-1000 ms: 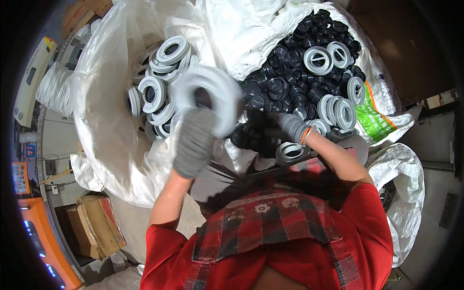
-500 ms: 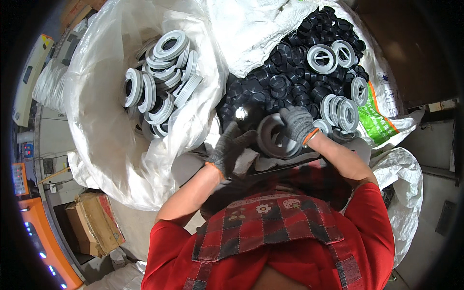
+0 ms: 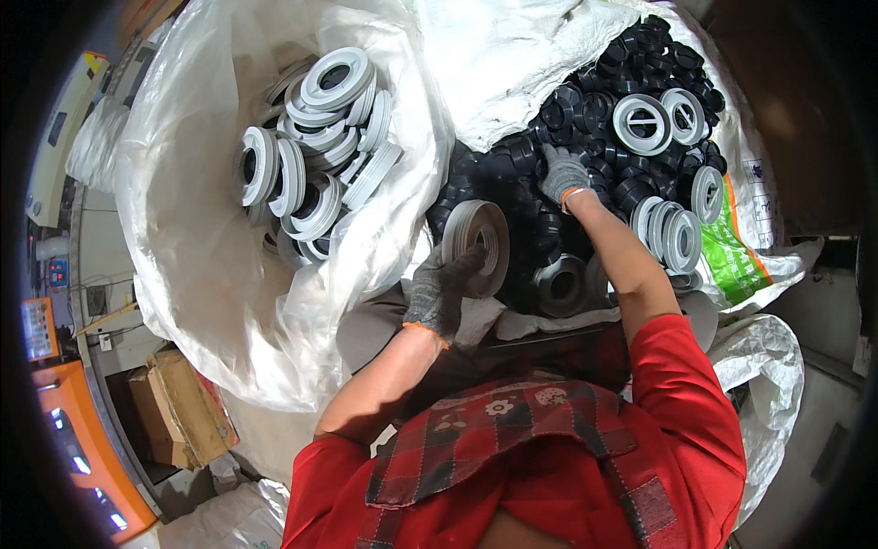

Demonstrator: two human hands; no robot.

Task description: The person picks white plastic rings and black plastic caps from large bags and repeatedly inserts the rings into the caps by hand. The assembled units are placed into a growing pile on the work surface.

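Observation:
My left hand (image 3: 437,291), in a grey glove with an orange cuff, grips a grey threaded plastic ring (image 3: 465,240) by its lower edge, thumb at its opening. The ring is tilted up at the near left of a heap of black plastic caps (image 3: 631,192). My right hand (image 3: 563,174), gloved the same way, reaches into the middle of that heap. Its fingertips dip among the caps, so its grip is hidden. Another grey ring (image 3: 561,285) lies near my lap, between my two arms.
To the left, a large translucent bag (image 3: 183,220) holds grey rings with black centres (image 3: 337,80). Several more grey rings (image 3: 642,123) lie on the right of the heap. White sacking (image 3: 503,73) covers its far side. Cardboard boxes (image 3: 183,403) and an orange machine (image 3: 91,448) stand lower left.
My left hand has taken hold of a grey ring and raised it. My right hand has left the ring near my lap and moved farther away, into the black caps.

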